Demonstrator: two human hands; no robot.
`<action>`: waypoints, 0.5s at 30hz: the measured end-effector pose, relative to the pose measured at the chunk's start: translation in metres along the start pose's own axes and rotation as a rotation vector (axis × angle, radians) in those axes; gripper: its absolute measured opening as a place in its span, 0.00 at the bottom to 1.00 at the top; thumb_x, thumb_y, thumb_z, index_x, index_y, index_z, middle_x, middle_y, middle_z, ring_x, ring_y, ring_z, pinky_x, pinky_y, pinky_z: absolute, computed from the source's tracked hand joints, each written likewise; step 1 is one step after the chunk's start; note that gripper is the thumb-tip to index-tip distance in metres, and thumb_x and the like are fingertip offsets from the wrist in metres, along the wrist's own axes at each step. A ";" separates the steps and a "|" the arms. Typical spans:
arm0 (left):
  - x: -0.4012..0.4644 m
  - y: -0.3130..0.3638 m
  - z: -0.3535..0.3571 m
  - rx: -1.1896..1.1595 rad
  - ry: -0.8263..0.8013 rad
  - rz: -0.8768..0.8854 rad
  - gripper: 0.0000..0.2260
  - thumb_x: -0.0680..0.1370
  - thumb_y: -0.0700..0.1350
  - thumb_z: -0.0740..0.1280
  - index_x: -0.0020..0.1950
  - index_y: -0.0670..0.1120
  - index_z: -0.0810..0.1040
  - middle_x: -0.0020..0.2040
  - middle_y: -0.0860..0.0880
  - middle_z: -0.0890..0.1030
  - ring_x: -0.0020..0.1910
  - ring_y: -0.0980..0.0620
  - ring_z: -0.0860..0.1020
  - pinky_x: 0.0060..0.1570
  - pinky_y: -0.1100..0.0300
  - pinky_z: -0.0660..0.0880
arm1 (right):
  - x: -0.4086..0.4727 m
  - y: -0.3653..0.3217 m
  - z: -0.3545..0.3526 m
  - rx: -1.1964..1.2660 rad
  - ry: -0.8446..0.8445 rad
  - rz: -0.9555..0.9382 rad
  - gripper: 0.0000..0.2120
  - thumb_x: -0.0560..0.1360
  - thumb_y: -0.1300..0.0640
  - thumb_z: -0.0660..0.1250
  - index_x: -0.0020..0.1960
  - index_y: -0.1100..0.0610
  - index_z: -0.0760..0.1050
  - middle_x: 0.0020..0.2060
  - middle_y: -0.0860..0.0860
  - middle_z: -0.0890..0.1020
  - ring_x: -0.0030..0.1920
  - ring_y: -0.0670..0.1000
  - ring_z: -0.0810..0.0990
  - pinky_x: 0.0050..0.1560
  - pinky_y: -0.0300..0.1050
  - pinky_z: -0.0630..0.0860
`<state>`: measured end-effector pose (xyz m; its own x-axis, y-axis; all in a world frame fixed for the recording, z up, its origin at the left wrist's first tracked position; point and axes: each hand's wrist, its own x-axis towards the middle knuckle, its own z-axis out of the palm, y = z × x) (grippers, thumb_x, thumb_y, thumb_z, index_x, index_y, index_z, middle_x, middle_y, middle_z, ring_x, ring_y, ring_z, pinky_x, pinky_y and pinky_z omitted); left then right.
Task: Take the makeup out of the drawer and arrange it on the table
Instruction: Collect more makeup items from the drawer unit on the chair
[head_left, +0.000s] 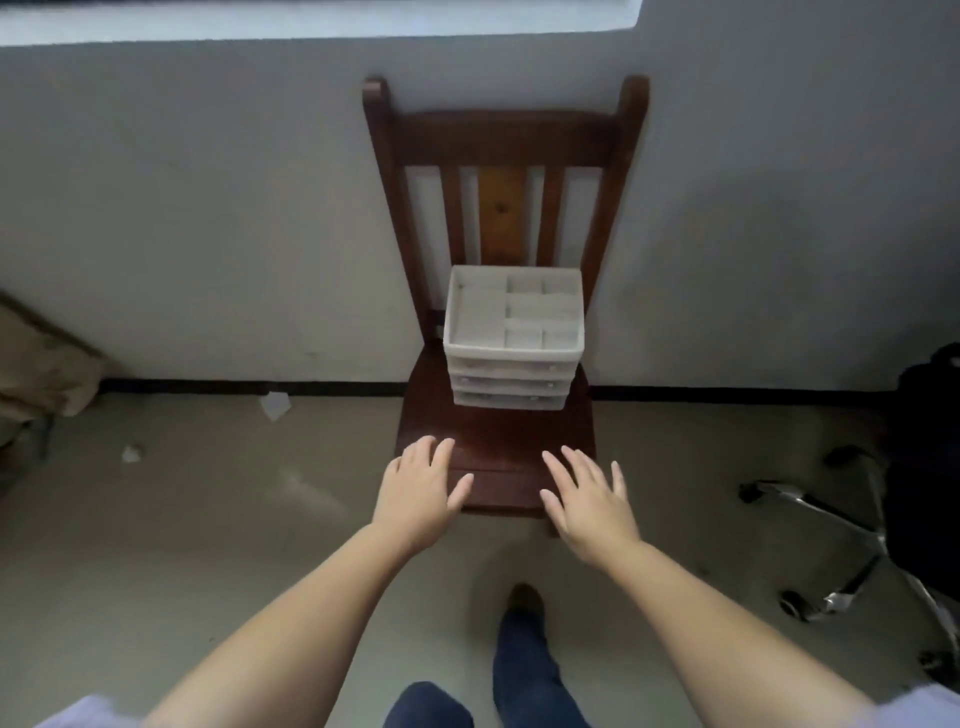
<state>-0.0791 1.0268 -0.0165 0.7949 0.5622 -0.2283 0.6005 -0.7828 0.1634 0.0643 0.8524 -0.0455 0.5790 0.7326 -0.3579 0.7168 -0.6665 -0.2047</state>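
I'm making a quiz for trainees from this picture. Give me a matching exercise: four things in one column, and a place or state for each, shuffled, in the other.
Things:
1. drawer organizer
2. left hand
3. office chair base
4. crumpled paper

Places or states:
A. on the floor near the wall, left of the wooden chair
B. on the wooden chair's seat, drawers shut
C. on the floor at the right edge of the view
D. fingers spread, holding nothing, over the seat's front left

Pairs: 1-B, 2-D, 3-C, 4-A

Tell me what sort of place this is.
Probably a spare room or office corner: a wooden chair against a plain wall carries a small drawer unit, and an office chair base stands at right.
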 end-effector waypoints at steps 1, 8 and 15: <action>0.021 -0.001 0.000 -0.010 0.004 0.007 0.26 0.79 0.59 0.54 0.73 0.46 0.61 0.70 0.46 0.65 0.69 0.47 0.65 0.65 0.55 0.63 | 0.020 0.002 -0.001 0.006 -0.008 -0.003 0.25 0.81 0.43 0.45 0.77 0.46 0.47 0.76 0.47 0.52 0.76 0.47 0.47 0.74 0.57 0.42; 0.154 -0.018 0.014 -0.012 0.049 0.200 0.26 0.78 0.49 0.60 0.75 0.43 0.59 0.74 0.43 0.63 0.72 0.45 0.61 0.72 0.50 0.57 | 0.163 -0.017 0.013 0.706 0.017 0.307 0.21 0.81 0.54 0.53 0.73 0.55 0.61 0.68 0.55 0.70 0.67 0.56 0.69 0.64 0.50 0.67; 0.203 -0.046 0.045 0.145 0.027 0.372 0.32 0.75 0.37 0.59 0.77 0.44 0.50 0.78 0.45 0.52 0.77 0.47 0.51 0.73 0.49 0.43 | 0.254 -0.046 0.016 2.160 0.185 0.943 0.16 0.77 0.69 0.49 0.56 0.57 0.72 0.49 0.54 0.77 0.51 0.51 0.78 0.56 0.51 0.74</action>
<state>0.0508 1.1651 -0.1133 0.9590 0.2384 -0.1535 0.2541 -0.9627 0.0924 0.1725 1.0670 -0.1413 0.4822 0.1783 -0.8577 -0.8642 0.2570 -0.4325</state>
